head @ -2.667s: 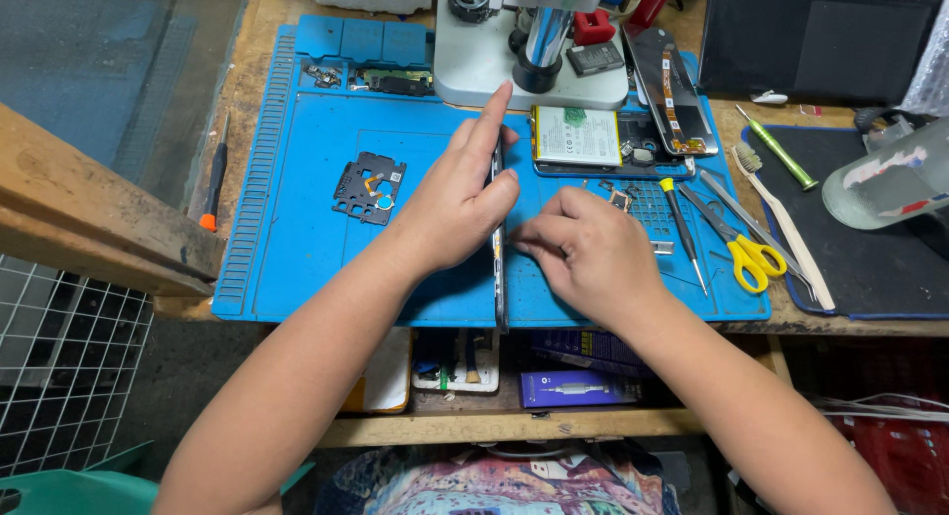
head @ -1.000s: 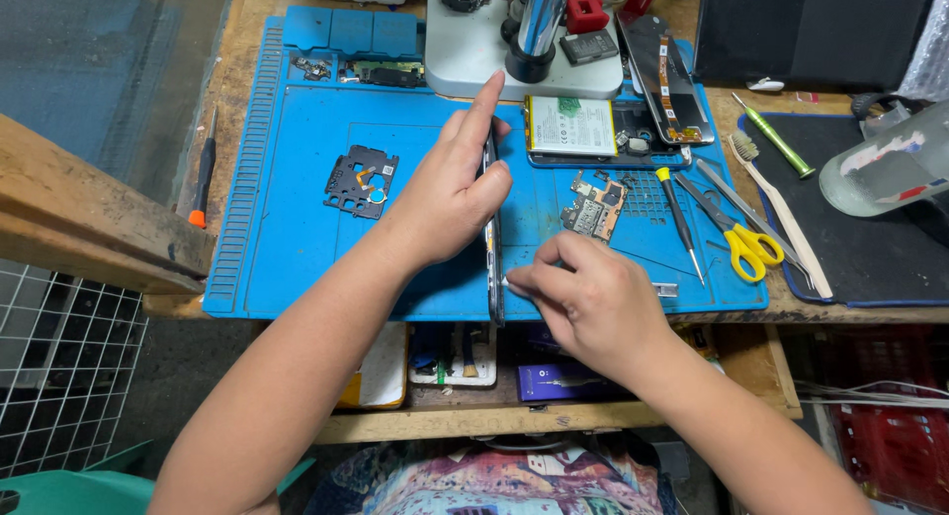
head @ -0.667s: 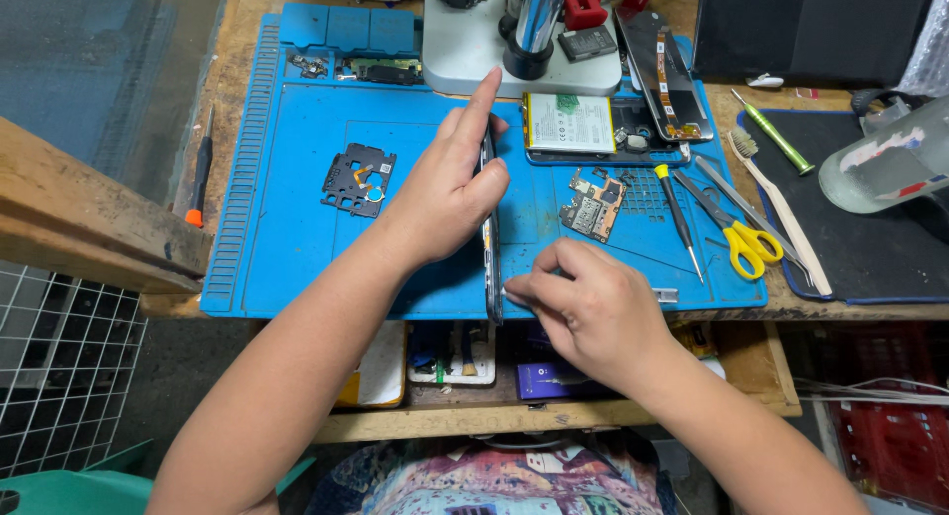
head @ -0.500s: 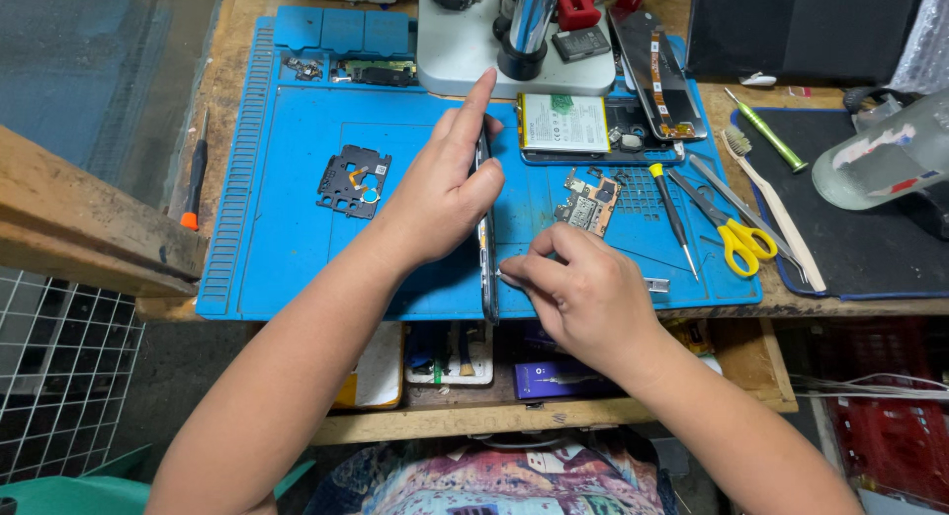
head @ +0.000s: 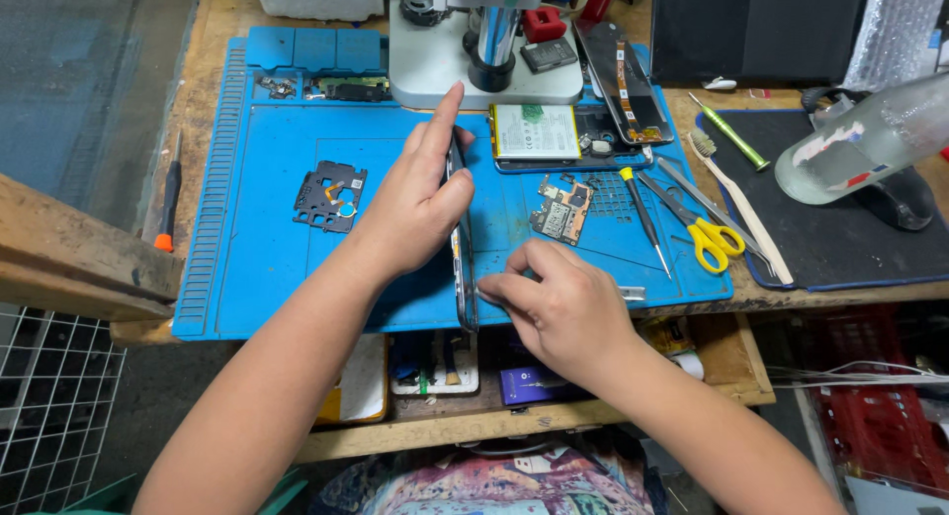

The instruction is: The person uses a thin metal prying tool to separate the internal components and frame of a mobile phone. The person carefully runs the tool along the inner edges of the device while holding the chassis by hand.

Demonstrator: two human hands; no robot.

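Left hand point(head: 420, 204) grips one phone point(head: 461, 268) on edge | right hand point(head: 563, 307) pinches its lower rim | one blue mat point(head: 267, 268) | one yellow scissors point(head: 714, 240) | two circuit boards point(head: 560, 209)

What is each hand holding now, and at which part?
The left hand holds a phone frame standing on edge, gripped along its upper side. The right hand pinches something at its lower edge; what cannot be told.

A left hand point(head: 415, 204) covers most of the far side of a phone frame point(head: 461, 268) stood on edge, while the right hand point(head: 568, 312) hides its own fingertips and whatever they pinch against the frame's near end. The microscope point(head: 484, 50) loses its head to the top edge. Small parts in the mat tray point(head: 297, 85) are too small to identify.
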